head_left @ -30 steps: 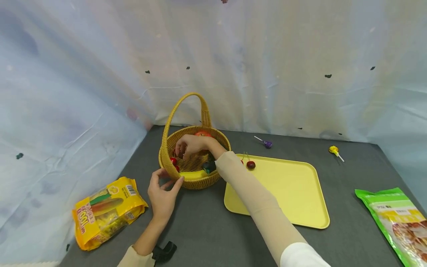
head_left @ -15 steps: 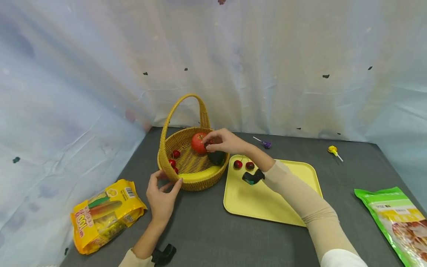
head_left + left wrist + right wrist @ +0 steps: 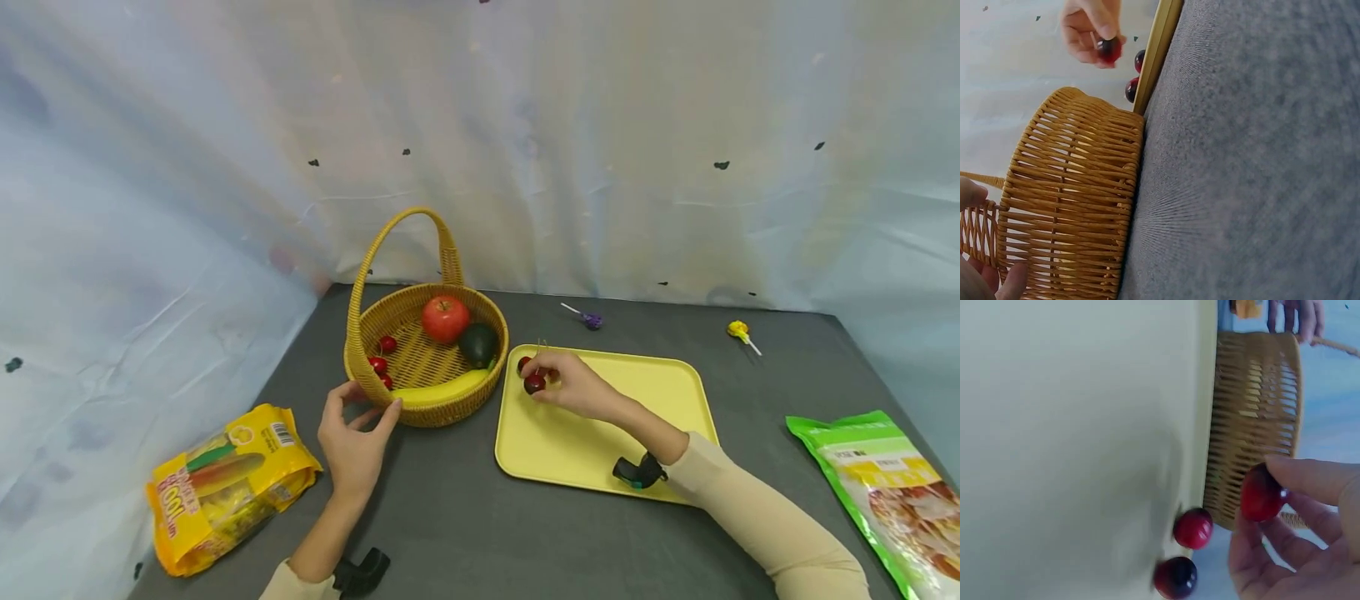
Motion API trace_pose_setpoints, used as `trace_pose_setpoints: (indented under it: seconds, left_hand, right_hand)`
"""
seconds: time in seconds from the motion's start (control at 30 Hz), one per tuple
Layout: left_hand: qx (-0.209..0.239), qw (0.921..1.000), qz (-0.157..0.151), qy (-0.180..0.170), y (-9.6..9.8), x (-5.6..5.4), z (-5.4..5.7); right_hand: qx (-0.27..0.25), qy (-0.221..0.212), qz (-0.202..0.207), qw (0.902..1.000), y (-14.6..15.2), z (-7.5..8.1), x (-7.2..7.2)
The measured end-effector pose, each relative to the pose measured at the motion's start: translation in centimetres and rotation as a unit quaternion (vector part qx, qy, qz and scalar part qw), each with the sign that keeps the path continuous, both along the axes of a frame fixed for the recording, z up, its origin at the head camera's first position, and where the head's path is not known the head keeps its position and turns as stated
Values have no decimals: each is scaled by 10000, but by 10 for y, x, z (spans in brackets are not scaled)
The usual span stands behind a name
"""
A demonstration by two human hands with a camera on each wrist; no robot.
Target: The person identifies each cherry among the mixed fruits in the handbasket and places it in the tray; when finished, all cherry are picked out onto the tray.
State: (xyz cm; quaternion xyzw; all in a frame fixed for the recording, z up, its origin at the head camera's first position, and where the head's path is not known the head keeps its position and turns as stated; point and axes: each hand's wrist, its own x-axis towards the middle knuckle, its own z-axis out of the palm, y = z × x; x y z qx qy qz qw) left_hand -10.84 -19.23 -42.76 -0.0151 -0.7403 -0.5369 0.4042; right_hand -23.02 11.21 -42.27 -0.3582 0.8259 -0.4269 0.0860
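Note:
My right hand (image 3: 573,385) pinches a dark red cherry (image 3: 1261,494) between thumb and fingers, close over the left end of the yellow tray (image 3: 615,417). Two more cherries lie on the tray by its edge; one of them (image 3: 1193,528) shows plainly in the right wrist view. At the left, my left hand (image 3: 354,446) grips the front-left rim of the wicker basket (image 3: 1072,194), near the foot of its handle. Inside the basket are a red apple (image 3: 446,319), a dark green avocado (image 3: 478,344), a banana (image 3: 442,391) and several red cherries (image 3: 387,344).
A yellow food bag (image 3: 232,487) lies left of my left hand. At the far right is a green-edged bag (image 3: 885,492). A purple lollipop (image 3: 592,321) and a yellow lollipop (image 3: 738,329) lie behind the tray, near the curtain (image 3: 562,167).
My right hand has come up out of the basket and moved right to the tray, carrying a cherry. The left hand has kept its grip on the basket rim.

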Motion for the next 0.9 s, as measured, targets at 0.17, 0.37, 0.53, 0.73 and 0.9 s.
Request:
trace_pose_setpoints:
  seconds: [0.17,0.37,0.53,0.73,0.9]
  left_hand:
    - [12,10000,-1,21,0,1,1]
    - [-3,10000,-6,35,1,2,0]
    - [-20,10000,-20,52,0,1,1]
    - [-16,10000,-25,57,0,1,1]
    - [-32,10000,-21,40,1,2,2]
  right_hand:
    - [255,-7,-5,9997,-8,-9,3]
    - [377,-46,42,9993,-12,-15,5]
    - [464,-39,56,9989,-14,-17,4]
    - [576,-34,69,9983,-14,-18,4]
    - [589,24,43,9983,-14,-18,4]
